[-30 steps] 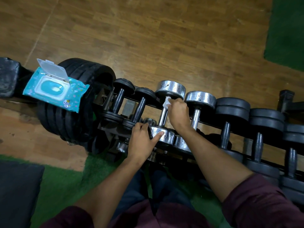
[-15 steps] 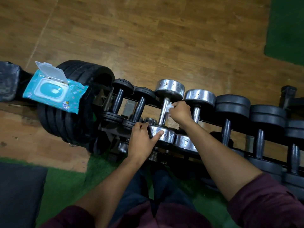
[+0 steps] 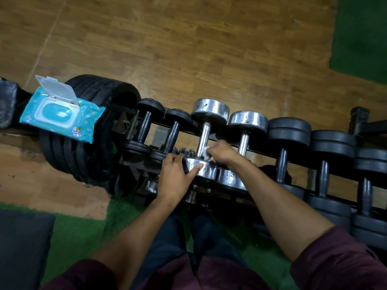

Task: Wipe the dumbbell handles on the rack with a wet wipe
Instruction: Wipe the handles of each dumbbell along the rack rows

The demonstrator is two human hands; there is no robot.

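**Chrome dumbbell, near end of the handle**

On the top tier of the rack (image 3: 257, 152), third bar from the left: a chrome dumbbell (image 3: 210, 110) lying across the rails, black ones on either side. The right hand (image 3: 219, 152) is curled around the lower end of its handle (image 3: 203, 137), fingers drawn in tight over a wet wipe (image 3: 206, 152), of which only a small white wad shows. The left hand (image 3: 174, 178) rests on the near chrome head, fingers spread loosely, thumb laid along the rim; it grips nothing.

Handling, as judged: the dumbbell is heavy and rigid and should sit put under rubbing, though a round head could roll a little (hence the steadying palm). The wipe is limp and damp, best bunched and pinched around the bar. Polished metal will be slick once wet.

The wipe packet (image 3: 60, 118), lid up, lies on stacked black plates (image 3: 90, 155) at far left.
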